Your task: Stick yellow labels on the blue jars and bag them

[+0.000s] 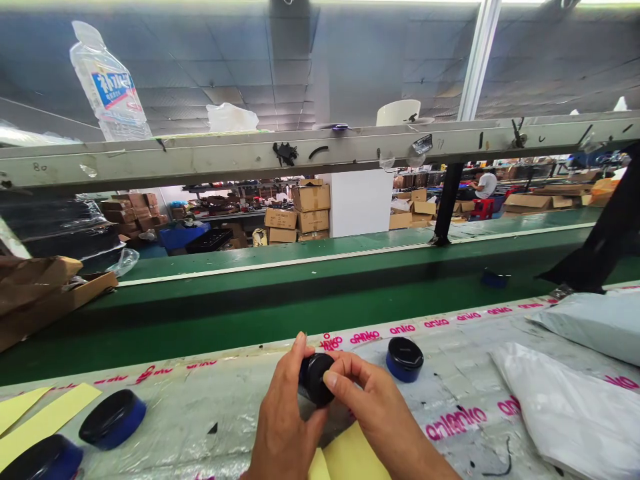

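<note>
A round black device [316, 379], shaped like a thick puck, is held up between my two hands, its flat face turned to the right. My left hand [287, 410] wraps around its left side, fingers behind and thumb below. At the right edge, the thumb and forefinger of my right hand [373, 393] close on the device; whether a small piece sits between those fingertips is hidden. Yellow paper [353, 457] lies beneath my hands. A similar black-and-blue puck [405, 360] rests on the table to the right, and two more, a nearer puck [43, 459] and a farther puck [113, 419], lie at left.
Yellow strips [55, 423] lie at the left edge. White plastic bags [570, 407] cover the right side. Beyond the taped tabletop runs a green conveyor [280, 307], carrying a small dark-blue item [495, 277]. A shelf beam [200, 160] crosses above, with a plastic bottle [113, 87] on it.
</note>
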Demonstrator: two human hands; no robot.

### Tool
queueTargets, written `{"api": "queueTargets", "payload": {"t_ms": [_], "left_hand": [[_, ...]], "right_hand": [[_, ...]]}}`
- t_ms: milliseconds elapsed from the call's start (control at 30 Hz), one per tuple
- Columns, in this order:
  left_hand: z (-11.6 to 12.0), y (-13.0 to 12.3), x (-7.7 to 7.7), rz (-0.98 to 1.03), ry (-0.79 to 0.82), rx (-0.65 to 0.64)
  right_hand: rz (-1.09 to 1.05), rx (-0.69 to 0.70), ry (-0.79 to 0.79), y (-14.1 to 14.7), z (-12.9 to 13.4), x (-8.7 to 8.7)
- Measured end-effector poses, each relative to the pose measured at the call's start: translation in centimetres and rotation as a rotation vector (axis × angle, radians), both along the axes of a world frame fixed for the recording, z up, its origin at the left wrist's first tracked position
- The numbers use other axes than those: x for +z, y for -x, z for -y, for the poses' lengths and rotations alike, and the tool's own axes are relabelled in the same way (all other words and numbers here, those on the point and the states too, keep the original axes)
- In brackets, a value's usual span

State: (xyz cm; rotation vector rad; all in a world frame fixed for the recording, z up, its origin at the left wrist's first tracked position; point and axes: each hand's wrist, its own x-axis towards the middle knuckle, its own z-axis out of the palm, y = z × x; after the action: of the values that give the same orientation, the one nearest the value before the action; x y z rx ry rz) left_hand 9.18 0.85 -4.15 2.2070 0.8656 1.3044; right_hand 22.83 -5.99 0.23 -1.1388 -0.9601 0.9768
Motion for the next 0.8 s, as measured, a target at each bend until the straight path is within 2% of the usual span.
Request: {"api": "queueTargets", "payload": {"t_ms": [333, 800], "left_hand": [[0.05, 0.03, -0.23, -0.011, -0.058, -0.007], [0.21, 0.1, -0.1, -0.024, -0.016, -0.007]], "right_hand": [[0.009, -0.03, -0.005, 0.12, -0.29, -0.56], [0.022, -0.104, -0.006, 0.61, -0.19, -0.57]]}}
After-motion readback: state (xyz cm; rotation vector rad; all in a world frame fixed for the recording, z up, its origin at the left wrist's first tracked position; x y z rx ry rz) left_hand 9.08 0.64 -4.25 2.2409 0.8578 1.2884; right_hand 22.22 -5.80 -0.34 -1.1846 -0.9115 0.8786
